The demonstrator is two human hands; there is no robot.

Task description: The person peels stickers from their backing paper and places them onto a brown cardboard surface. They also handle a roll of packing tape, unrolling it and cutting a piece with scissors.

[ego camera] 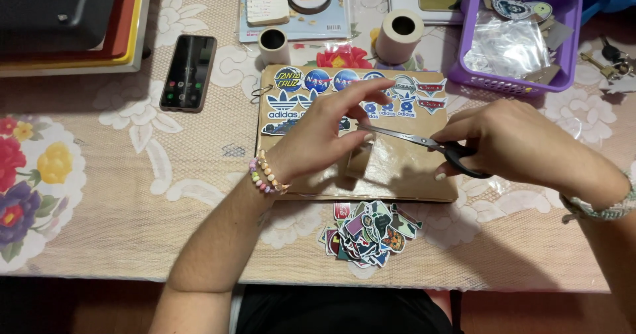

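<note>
head view: near the middle of the frame the left hand holds a small piece of brownish tape or paper, its fingers pinched together on the strip's upper edge while the strip hangs down over a brown cardboard board. the right hand, right of centre, has its fingers closed through the black handles of a pair of scissors, whose blades point left and meet the strip just beside the left fingertips. whether the blades are parted or shut is too small to tell.

the strip looks thin, light and floppy; it likely curls or sticks to itself, so it handles best pinched at an edge and kept taut near the blades. the scissors are stiff and sharp at the tip, best held by the loops.

the board's upper part carries rows of round and shaped stickers. below the board lies a loose pile of cut stickers on the lace-covered counter. two tape rolls stand above the board, a phone lies upper left, and a purple basket sits upper right.
</note>
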